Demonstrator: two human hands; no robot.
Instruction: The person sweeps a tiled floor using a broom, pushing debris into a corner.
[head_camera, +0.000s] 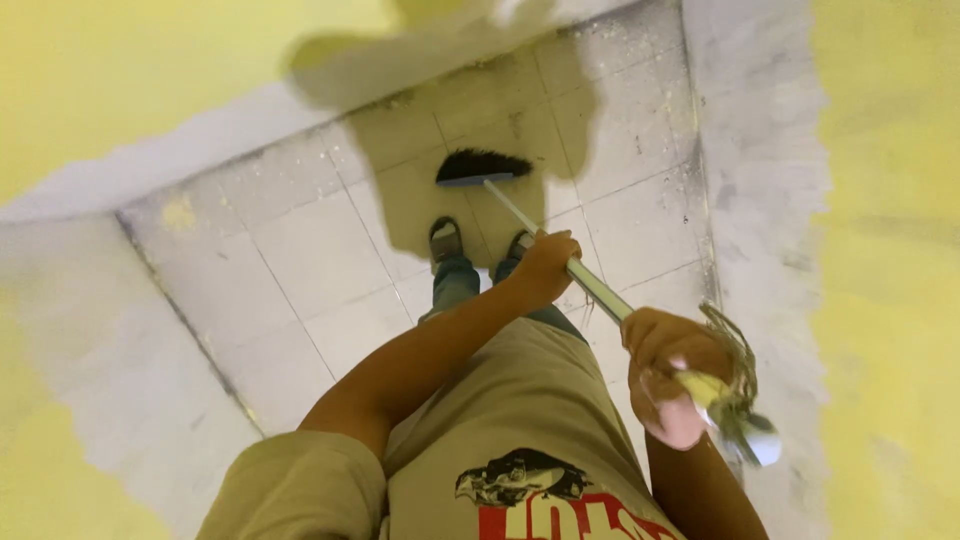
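Warm, fairly bright light from behind and above person. Dark body shadow on tiled floor (300, 250) beyond left hand's fingers (560, 245). Wide-angle bending at edges. Soft blur throughout, worst just past right hand's fingers (665, 385). No glare.

Pale square tiles cover the floor (300, 250), dusty and speckled along its far edge. Yellow walls (890, 250) with grey-white bases close it in on three sides. A shadow (440, 120) falls across the far tiles.
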